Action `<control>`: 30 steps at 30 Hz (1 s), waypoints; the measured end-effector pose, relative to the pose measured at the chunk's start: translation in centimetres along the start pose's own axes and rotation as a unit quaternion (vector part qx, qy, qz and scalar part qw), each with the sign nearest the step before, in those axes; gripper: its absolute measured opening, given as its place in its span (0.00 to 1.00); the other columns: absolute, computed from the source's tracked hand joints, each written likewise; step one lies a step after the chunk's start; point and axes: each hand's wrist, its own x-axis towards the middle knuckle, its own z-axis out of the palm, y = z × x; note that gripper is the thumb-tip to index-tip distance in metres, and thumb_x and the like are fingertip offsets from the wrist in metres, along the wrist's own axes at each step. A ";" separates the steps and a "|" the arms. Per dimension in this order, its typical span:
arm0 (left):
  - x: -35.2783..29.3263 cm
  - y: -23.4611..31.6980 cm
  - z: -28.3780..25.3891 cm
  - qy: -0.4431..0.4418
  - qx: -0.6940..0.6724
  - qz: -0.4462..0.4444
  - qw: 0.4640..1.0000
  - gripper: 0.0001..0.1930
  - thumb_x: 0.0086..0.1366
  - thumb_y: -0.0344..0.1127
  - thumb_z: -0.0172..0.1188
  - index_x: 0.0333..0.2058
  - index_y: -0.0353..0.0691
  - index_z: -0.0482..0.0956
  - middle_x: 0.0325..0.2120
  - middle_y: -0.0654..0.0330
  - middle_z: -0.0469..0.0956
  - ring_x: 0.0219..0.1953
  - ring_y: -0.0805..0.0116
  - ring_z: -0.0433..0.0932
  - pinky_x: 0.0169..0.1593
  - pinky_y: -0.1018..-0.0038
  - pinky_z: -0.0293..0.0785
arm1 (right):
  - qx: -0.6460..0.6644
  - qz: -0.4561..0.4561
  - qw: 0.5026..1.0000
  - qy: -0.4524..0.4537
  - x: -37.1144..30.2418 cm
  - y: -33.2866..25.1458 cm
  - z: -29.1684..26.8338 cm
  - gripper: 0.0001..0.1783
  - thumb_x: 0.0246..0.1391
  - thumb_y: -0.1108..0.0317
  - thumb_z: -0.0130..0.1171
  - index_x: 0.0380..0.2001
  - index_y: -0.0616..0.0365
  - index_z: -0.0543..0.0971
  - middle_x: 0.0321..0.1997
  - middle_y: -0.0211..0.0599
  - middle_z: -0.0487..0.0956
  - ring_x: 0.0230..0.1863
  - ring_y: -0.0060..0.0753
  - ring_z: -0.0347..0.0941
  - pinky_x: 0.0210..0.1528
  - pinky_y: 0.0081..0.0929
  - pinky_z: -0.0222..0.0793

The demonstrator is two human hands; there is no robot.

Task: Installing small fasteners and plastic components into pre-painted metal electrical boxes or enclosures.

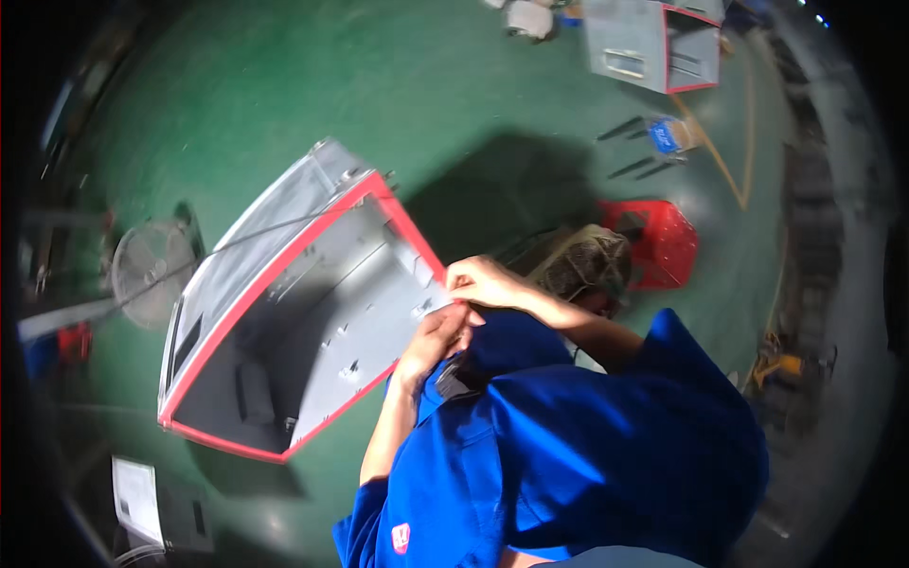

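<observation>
A large grey metal cabinet [365, 312] stands tilted across the view, its open side toward me. Along the rim of the opening runs a red edge strip [407, 227]. At the rim's right corner, close to my body, my right hand [488, 284] pinches the strip between thumb and bent fingers. Just below it, my left hand [437, 339] has its fingers curled closed at the same spot, with a bit of red showing between the two hands. The fingertips partly cover that piece of the strip. Small fittings dot the cabinet's inner wall.
A round fan [151, 270] stands left of the cabinet. To the right are a red plastic stool [668, 244] and a dark netted bundle [587, 260]. Farther off is another red-edged grey cabinet [625, 43], with a small blue-topped stand [668, 135] nearer. A white panel [137, 497] lies lower left.
</observation>
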 end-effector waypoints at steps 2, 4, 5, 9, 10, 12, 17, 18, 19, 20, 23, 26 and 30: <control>1.7 0.0 0.5 -0.011 -0.003 0.019 1.000 0.18 0.70 0.43 0.41 0.37 0.35 0.75 0.17 0.66 0.69 0.15 0.82 0.60 0.19 0.84 0.55 | -0.025 -0.014 1.000 -0.008 0.5 0.1 -0.8 0.04 0.47 0.73 0.58 0.26 0.63 0.76 0.25 0.40 0.79 0.28 0.29 0.76 0.32 0.26 0.70; 2.7 0.6 0.7 -0.024 0.003 0.016 1.000 0.17 0.70 0.41 0.41 0.37 0.34 0.75 0.19 0.64 0.70 0.15 0.82 0.60 0.18 0.85 0.54 | -0.041 -0.008 0.999 -0.025 0.7 -0.5 -1.4 0.05 0.47 0.73 0.59 0.26 0.64 0.76 0.26 0.41 0.80 0.28 0.29 0.77 0.31 0.27 0.71; 3.3 0.6 0.5 -0.036 0.020 0.019 0.999 0.16 0.69 0.40 0.42 0.37 0.34 0.75 0.20 0.64 0.71 0.16 0.82 0.61 0.19 0.86 0.53 | -0.059 -0.020 0.998 -0.020 1.0 -0.4 -1.3 0.05 0.47 0.73 0.59 0.27 0.64 0.77 0.26 0.42 0.80 0.28 0.29 0.77 0.31 0.27 0.71; 4.7 1.9 0.1 -0.019 -0.011 0.015 1.000 0.13 0.67 0.36 0.42 0.38 0.35 0.74 0.20 0.64 0.71 0.16 0.82 0.61 0.19 0.86 0.54 | -0.017 -0.034 0.999 -0.008 2.8 2.4 -2.2 0.05 0.47 0.73 0.55 0.27 0.62 0.79 0.27 0.39 0.81 0.30 0.29 0.78 0.33 0.27 0.73; 5.0 2.1 0.0 -0.015 -0.021 0.018 0.999 0.13 0.67 0.35 0.42 0.38 0.35 0.74 0.20 0.64 0.71 0.16 0.82 0.61 0.19 0.86 0.54 | 0.000 -0.025 1.000 -0.016 3.2 2.3 -2.6 0.05 0.47 0.73 0.55 0.27 0.62 0.79 0.27 0.39 0.81 0.30 0.29 0.78 0.33 0.27 0.73; 6.2 2.7 -0.6 0.006 -0.029 0.031 0.999 0.13 0.67 0.33 0.41 0.38 0.36 0.74 0.20 0.64 0.71 0.16 0.82 0.61 0.19 0.86 0.53 | 0.033 -0.009 0.999 -0.036 4.3 2.1 -4.0 0.05 0.46 0.74 0.55 0.26 0.62 0.79 0.27 0.39 0.81 0.30 0.29 0.78 0.34 0.26 0.73; 7.8 4.5 -1.3 0.108 -0.084 0.066 0.988 0.12 0.65 0.30 0.41 0.39 0.37 0.75 0.22 0.66 0.68 0.21 0.82 0.61 0.24 0.86 0.55 | 0.177 0.009 0.984 -0.033 7.7 2.6 -9.5 0.03 0.46 0.73 0.60 0.25 0.61 0.80 0.27 0.35 0.80 0.28 0.22 0.73 0.30 0.20 0.69; 8.0 4.5 -1.6 0.110 -0.112 0.076 0.985 0.11 0.65 0.30 0.42 0.39 0.38 0.75 0.22 0.67 0.68 0.22 0.82 0.62 0.25 0.86 0.55 | 0.226 -0.024 0.973 -0.036 8.4 3.0 -10.6 0.04 0.48 0.73 0.60 0.25 0.63 0.79 0.27 0.34 0.79 0.26 0.19 0.71 0.29 0.17 0.67; 9.2 4.3 -1.7 0.126 -0.111 0.148 0.975 0.11 0.65 0.30 0.42 0.38 0.39 0.75 0.22 0.68 0.68 0.23 0.82 0.63 0.26 0.86 0.57 | 0.100 0.078 0.992 0.000 9.0 1.7 -12.2 0.03 0.49 0.75 0.59 0.26 0.65 0.78 0.28 0.35 0.78 0.26 0.18 0.70 0.28 0.15 0.65; 9.5 5.6 -1.8 0.129 -0.058 0.146 0.979 0.10 0.65 0.31 0.44 0.38 0.39 0.75 0.21 0.68 0.68 0.23 0.82 0.63 0.26 0.85 0.58 | 0.198 0.038 0.979 0.005 9.8 2.8 -13.7 0.03 0.49 0.75 0.60 0.26 0.65 0.78 0.27 0.34 0.77 0.25 0.17 0.69 0.26 0.15 0.63; 11.1 5.6 -2.7 0.182 -0.091 0.141 0.969 0.08 0.64 0.32 0.46 0.36 0.40 0.74 0.20 0.68 0.70 0.18 0.82 0.62 0.22 0.83 0.58 | 0.111 0.045 0.992 -0.030 13.4 4.6 -18.1 0.04 0.50 0.73 0.60 0.26 0.63 0.77 0.24 0.31 0.76 0.24 0.15 0.68 0.27 0.15 0.63; 12.6 6.3 -3.0 0.217 -0.136 0.169 0.952 0.09 0.67 0.35 0.46 0.39 0.41 0.74 0.21 0.69 0.70 0.19 0.84 0.61 0.21 0.85 0.55 | 0.074 0.046 0.993 -0.084 16.9 5.4 -21.2 0.04 0.51 0.72 0.59 0.27 0.62 0.77 0.25 0.30 0.76 0.25 0.15 0.68 0.29 0.15 0.65; 13.7 7.1 -3.2 0.284 -0.213 0.220 0.909 0.12 0.68 0.39 0.45 0.38 0.39 0.74 0.21 0.69 0.70 0.16 0.86 0.59 0.17 0.86 0.51 | 0.064 0.043 0.987 -0.139 20.1 4.4 -23.2 0.05 0.53 0.71 0.58 0.28 0.61 0.78 0.26 0.28 0.76 0.27 0.15 0.69 0.31 0.15 0.67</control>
